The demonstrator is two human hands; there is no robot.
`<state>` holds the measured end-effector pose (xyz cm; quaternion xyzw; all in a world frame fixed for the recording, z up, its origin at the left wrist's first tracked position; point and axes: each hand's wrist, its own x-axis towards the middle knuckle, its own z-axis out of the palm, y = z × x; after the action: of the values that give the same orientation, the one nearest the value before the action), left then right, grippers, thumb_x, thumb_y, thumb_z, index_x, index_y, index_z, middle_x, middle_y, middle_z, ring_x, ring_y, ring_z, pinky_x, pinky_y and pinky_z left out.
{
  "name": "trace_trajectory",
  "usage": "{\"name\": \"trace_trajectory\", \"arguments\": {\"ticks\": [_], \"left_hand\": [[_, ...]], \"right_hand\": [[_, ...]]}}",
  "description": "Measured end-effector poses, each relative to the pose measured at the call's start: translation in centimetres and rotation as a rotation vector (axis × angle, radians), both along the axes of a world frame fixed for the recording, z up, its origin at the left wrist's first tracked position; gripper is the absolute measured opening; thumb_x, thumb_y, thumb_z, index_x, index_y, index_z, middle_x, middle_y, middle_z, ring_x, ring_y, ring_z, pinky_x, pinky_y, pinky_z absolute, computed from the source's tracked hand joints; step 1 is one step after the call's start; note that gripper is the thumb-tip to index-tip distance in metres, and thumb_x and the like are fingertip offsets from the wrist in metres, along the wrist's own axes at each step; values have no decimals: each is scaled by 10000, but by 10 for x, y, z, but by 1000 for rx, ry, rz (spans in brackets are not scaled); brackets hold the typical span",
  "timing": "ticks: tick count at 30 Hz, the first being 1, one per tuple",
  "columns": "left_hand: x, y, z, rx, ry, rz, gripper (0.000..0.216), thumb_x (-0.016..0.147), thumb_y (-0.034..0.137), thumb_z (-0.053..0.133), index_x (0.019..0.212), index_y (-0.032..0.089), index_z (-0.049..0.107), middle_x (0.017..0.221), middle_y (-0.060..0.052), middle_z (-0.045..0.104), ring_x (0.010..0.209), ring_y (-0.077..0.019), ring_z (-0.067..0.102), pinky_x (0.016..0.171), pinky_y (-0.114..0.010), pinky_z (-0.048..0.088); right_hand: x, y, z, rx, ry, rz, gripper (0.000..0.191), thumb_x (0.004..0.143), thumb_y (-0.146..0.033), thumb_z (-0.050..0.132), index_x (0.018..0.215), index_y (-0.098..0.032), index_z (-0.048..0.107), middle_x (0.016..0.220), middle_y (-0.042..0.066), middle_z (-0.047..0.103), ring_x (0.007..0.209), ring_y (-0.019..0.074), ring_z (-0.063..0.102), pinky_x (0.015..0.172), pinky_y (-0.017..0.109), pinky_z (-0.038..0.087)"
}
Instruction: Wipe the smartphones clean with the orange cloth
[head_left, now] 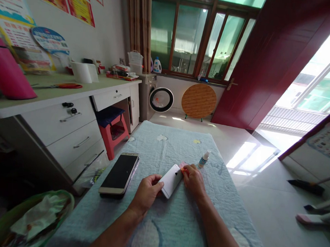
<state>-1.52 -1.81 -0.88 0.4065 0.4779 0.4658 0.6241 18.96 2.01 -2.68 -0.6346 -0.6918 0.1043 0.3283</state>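
A silver-white smartphone is held back side up, tilted, above the cloth-covered table. My left hand grips its lower left edge, thumb on top. Fingers pinched, my right hand holds a small orange piece against the phone's upper right edge by the camera; its exact kind is too small to make out. Just beyond the right hand stands a little spray bottle with a white top. To the left lies a stack of phones, the top one with a dark screen and gold frame.
A pale blue patterned cloth covers the table. At the left stands a desk with drawers, and a red stool beneath it. A green waste basket sits at lower left. Farther back are a washing machine and a round folded table.
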Motion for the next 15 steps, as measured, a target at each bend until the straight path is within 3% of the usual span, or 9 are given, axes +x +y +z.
{"name": "trace_trajectory", "arguments": {"ticks": [3,6,8,10,15], "left_hand": [[-4,0,4,13,-47,47,334,636,330,749,881,126,647,767,-42,689,691,-197,658,646,-291,543],[-8,0,6,48,-39,72,346,663,363,718,909,136,630,773,-31,681,700,-199,660,670,-309,551],[-11,1,7,129,77,104,322,710,372,673,931,140,633,773,-30,672,696,-201,653,662,-315,549],[-13,1,9,318,329,160,245,769,344,622,919,152,646,775,-32,659,692,-199,637,658,-314,537],[-14,-5,10,1061,905,232,177,906,149,467,954,175,635,838,-52,634,785,-198,614,734,-316,514]], "right_hand": [[1,-2,-1,21,74,-59,244,815,-213,482,1007,-176,628,867,54,654,774,179,597,721,265,426],[0,-4,0,3,99,-73,140,785,-234,468,819,-187,596,697,13,614,649,164,558,634,256,394],[-2,-5,2,6,111,-59,128,772,-242,455,716,-197,560,643,0,588,603,150,529,604,249,373],[-3,-7,4,8,153,-56,138,767,-250,448,703,-198,559,639,-3,592,595,145,527,595,243,370],[-5,-10,8,1,256,-64,172,779,-277,450,741,-194,595,621,-9,595,577,143,530,567,234,376]]}}
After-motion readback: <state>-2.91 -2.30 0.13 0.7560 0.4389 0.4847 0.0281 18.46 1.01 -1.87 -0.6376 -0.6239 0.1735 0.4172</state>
